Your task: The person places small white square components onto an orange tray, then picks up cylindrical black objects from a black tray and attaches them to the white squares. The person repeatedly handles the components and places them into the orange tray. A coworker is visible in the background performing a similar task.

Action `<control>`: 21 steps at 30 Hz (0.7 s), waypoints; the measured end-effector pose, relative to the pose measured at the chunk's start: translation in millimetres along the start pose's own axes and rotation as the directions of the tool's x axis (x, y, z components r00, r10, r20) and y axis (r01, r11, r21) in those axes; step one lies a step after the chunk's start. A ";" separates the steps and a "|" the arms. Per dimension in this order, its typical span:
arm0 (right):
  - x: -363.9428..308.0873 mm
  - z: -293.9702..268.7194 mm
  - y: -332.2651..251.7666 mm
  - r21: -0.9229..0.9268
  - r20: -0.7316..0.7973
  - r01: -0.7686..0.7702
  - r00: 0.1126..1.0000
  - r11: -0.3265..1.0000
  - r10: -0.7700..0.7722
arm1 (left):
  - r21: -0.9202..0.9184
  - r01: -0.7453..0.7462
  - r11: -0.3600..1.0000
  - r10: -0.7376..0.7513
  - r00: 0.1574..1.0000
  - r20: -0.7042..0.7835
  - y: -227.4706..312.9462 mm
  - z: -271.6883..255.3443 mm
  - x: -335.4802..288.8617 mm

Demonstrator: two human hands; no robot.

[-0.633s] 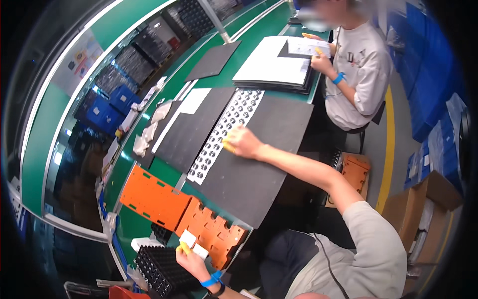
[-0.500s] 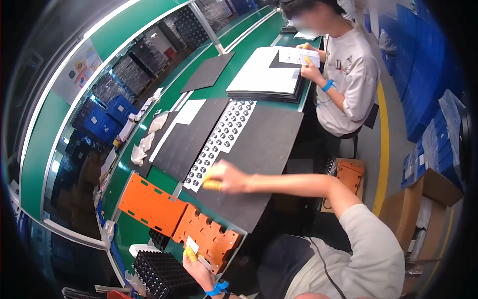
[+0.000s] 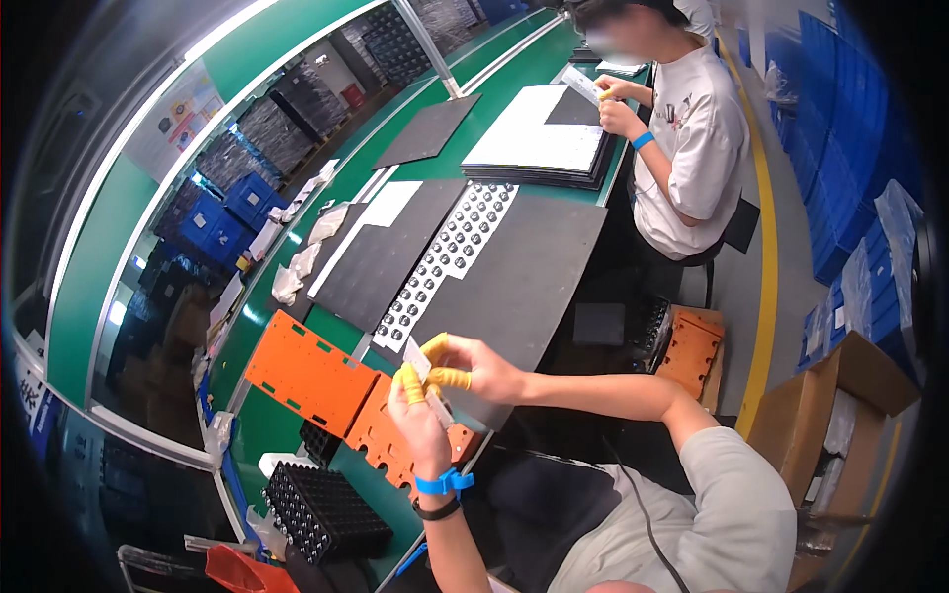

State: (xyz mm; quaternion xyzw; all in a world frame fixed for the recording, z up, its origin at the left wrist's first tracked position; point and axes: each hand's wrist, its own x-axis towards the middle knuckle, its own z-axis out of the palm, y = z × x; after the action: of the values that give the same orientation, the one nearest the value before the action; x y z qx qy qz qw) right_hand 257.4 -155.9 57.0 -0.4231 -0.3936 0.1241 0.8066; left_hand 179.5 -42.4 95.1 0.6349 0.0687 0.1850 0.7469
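Note:
Yellow finger covers are on the fingertips of both my hands, which are together above the orange panels. My left hand [image 3: 419,425], with a blue band at its wrist, is closed on a small white card [image 3: 419,359]. At the card's right edge, my right hand [image 3: 478,372] has its covered fingers bent inward; what they pinch is too small to make out. Just beyond my hands, a white strip sheet [image 3: 457,231] with rows of round dark parts lies on a dark board [image 3: 524,267]. Partly hidden by my left hand is an orange slotted panel [image 3: 381,435].
Another flat orange panel [image 3: 308,371] lies to the left. A black gridded tray [image 3: 321,519] stands at near left. A co-worker [image 3: 692,128] sits at the far right beside a stack of white-topped boards [image 3: 539,143]. An open cardboard box [image 3: 840,425] is to my right.
My right hand has come back from the strip sheet to my left hand. The left hand has risen with the white card, and the two now meet. The co-worker's card has tilted.

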 end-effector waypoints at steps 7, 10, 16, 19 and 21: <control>26.6 -44.5 29.6 0.051 -0.224 -0.068 0.972 0.996 0.078 | -0.139 0.175 0.975 -0.146 0.970 0.195 -21.9 11.0 67.1; 42.1 -66.0 41.4 -0.042 -0.319 -0.066 0.946 0.997 0.049 | -0.040 0.198 0.979 -0.190 0.969 0.157 -55.6 4.4 100.0; 99.1 -131.3 55.3 -0.820 -0.336 -0.244 0.938 0.517 -0.090 | 0.085 0.200 0.976 -0.188 0.973 -0.132 -103.7 -34.8 130.5; 96.9 -160.7 61.2 -0.986 -0.144 -0.133 0.984 0.104 -0.109 | 0.072 0.261 0.963 -0.249 0.958 -0.144 -118.0 -35.7 131.0; 102.6 -168.2 68.9 -0.999 0.008 0.003 0.992 -0.039 -0.124 | 0.062 0.258 0.964 -0.245 0.956 -0.159 -116.5 -34.9 132.3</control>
State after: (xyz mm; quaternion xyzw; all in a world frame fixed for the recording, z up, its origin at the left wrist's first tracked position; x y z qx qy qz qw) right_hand 458.7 -157.5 1.7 -0.8601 -0.3471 -0.2520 0.2760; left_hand 311.7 23.3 -7.3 0.6354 0.2126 0.1326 0.7304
